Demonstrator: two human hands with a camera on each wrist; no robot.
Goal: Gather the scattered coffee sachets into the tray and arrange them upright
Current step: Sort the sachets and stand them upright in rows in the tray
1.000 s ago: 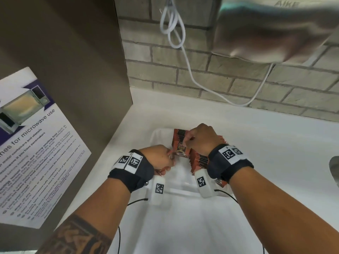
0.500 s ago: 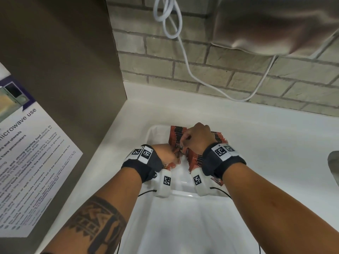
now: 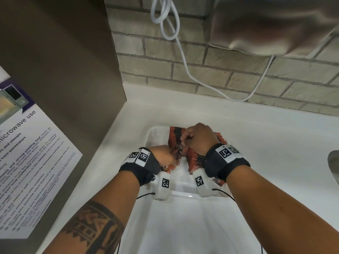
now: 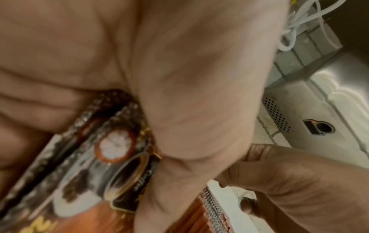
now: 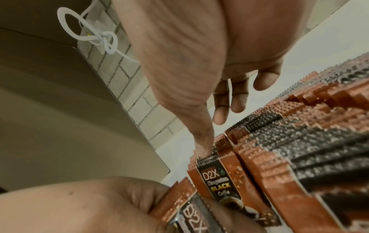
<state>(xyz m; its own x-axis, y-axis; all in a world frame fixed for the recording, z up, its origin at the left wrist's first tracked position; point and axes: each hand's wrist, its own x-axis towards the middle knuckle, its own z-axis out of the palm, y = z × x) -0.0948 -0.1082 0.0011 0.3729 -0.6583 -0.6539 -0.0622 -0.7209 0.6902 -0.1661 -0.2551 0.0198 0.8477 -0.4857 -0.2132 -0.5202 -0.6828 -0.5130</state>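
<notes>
A white tray (image 3: 151, 138) sits on the counter, with a row of orange and black coffee sachets (image 3: 197, 158) standing upright along its right side. My left hand (image 3: 166, 158) is low in the tray at the row's near left end. It grips a small bunch of sachets (image 4: 111, 157), which also shows in the right wrist view (image 5: 191, 211). My right hand (image 3: 197, 138) is curled over the top of the row. Its thumb (image 5: 201, 146) and a finger pinch the top edge of one upright sachet (image 5: 217, 179). The tray's right side is hidden by my right wrist.
A tall grey-brown panel (image 3: 60, 74) with a microwave notice (image 3: 31, 162) walls off the left. A brick wall (image 3: 220, 70) with a looped white cable (image 3: 166, 21) and a steel hand dryer (image 3: 271, 24) stands behind. A sink edge (image 3: 334, 165) is at the far right.
My left hand has moved forward and right with its sachets, up against the row. My right hand has stayed on top of the row. The head view has tilted slightly.
</notes>
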